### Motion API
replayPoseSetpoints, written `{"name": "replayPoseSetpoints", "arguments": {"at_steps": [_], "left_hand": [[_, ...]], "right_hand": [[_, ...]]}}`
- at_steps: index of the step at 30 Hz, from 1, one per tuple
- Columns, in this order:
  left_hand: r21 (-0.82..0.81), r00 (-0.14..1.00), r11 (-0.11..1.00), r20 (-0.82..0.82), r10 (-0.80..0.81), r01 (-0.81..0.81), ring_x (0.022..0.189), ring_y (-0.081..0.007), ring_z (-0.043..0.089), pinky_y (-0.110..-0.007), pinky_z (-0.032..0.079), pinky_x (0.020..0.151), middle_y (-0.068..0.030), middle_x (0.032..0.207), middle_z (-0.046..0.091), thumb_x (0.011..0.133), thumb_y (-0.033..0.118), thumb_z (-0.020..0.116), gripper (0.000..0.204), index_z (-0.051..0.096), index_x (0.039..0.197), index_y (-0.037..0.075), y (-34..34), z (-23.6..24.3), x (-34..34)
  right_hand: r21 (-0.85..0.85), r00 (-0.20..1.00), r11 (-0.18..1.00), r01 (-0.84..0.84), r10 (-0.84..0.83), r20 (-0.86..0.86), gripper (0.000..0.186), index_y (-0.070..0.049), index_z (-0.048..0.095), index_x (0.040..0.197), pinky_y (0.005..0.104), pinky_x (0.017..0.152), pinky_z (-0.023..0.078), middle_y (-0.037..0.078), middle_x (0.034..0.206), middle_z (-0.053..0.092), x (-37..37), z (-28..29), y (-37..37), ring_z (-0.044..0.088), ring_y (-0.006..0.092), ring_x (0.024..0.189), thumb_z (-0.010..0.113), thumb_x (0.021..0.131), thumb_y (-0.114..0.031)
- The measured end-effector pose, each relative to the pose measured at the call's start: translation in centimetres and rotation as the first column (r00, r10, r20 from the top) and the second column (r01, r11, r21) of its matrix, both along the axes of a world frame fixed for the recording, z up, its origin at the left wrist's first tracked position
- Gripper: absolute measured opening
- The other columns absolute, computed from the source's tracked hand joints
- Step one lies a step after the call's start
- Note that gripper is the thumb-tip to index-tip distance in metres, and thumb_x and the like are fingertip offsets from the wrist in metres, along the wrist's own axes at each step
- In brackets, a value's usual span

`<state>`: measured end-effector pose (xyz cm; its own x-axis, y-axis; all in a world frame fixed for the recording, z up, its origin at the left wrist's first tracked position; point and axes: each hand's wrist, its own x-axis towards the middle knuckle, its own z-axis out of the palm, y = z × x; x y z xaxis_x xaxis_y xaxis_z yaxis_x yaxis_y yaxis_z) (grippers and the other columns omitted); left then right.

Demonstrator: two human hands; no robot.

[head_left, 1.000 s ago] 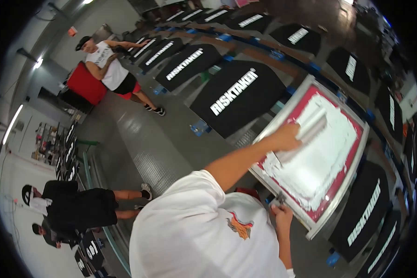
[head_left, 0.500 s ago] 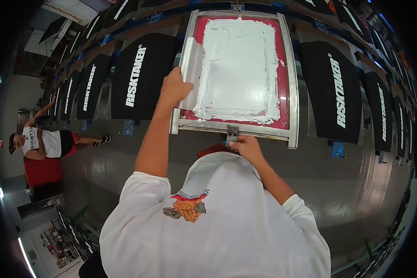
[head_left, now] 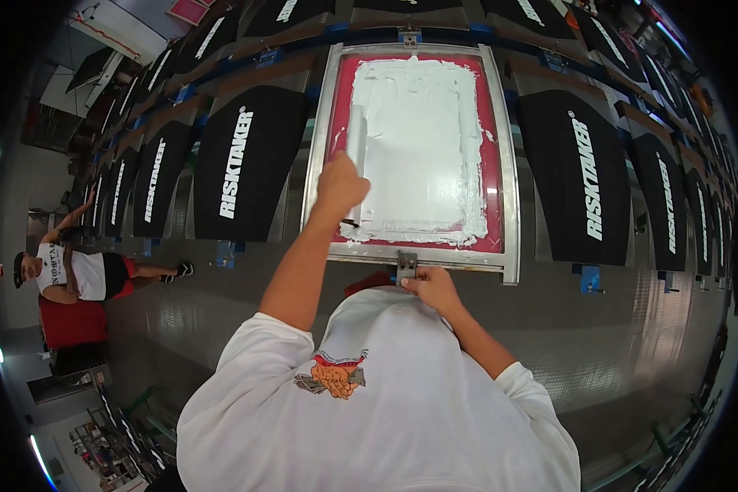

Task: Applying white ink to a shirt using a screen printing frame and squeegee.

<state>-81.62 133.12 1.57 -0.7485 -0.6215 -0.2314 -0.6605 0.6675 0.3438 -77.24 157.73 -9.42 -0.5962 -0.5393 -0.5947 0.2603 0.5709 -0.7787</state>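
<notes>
A screen-printing frame (head_left: 508, 164) with metal bars lies in front of me, its red mesh border (head_left: 491, 176) framing a broad patch of thick white ink (head_left: 418, 148). My left hand (head_left: 342, 189) is closed around a pale squeegee (head_left: 356, 135), which stands along the left side of the ink and runs away from me. At the frame's near edge, my right hand (head_left: 435, 289) pinches a small metal bracket (head_left: 407, 266), thumb on its side. Part of the squeegee is covered by my left hand.
Black fabric pieces with white lettering lie on boards to the left (head_left: 246, 172) and right (head_left: 578, 172), with further rows beyond. Blue brackets (head_left: 590, 280) jut from the board ends. At the far left, another person (head_left: 82, 275) stands by a red container (head_left: 72, 321).
My left hand has carried the squeegee rightward from the frame's left bar onto the ink's left edge, and it now stands steeper. My right hand stays on the bracket. The view has shifted slightly.
</notes>
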Motion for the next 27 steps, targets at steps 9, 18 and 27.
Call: {"name": "replayPoseSetpoints", "arguments": {"at_steps": [9,18,27], "left_hand": [[0.041,0.992,0.998,-0.115,0.043,-0.039,0.098,-0.0423,0.058,-0.044,0.047,0.086,-0.0296,0.102,0.06,0.069,0.011,0.062,0.043,0.05,0.105,-0.008,-4.5,-0.3,-5.2],[0.069,0.985,0.994,-0.153,-0.079,0.09,0.097,-0.0421,0.058,-0.042,0.047,0.085,-0.0298,0.1,0.06,0.067,0.01,0.059,0.037,0.054,0.099,-0.008,-5.8,0.1,-7.8],[-0.066,0.844,0.867,-0.201,-0.497,0.495,0.098,-0.0334,0.061,-0.039,0.047,0.086,-0.0183,0.107,0.063,0.07,0.003,0.059,0.05,0.055,0.12,0.008,-9.5,0.8,-18.6]], "right_hand": [[0.04,0.999,0.998,-0.038,0.038,-0.012,0.029,0.003,0.06,0.068,0.0324,0.057,0.043,0.011,0.06,0.059,0.0,1.2,-0.1,0.054,0.0158,0.056,0.07,0.074,-0.024],[0.052,0.998,0.998,0.044,-0.046,0.036,0.028,0.001,0.064,0.075,0.0316,0.058,0.043,0.01,0.06,0.058,0.1,1.9,-0.2,0.052,0.0161,0.056,0.071,0.074,-0.025],[0.158,0.998,0.987,-0.011,0.001,0.064,0.017,-0.001,0.069,0.082,0.0247,0.054,0.041,0.002,0.06,0.059,0.4,1.9,-0.2,0.049,0.0068,0.056,0.071,0.076,-0.017]]}}
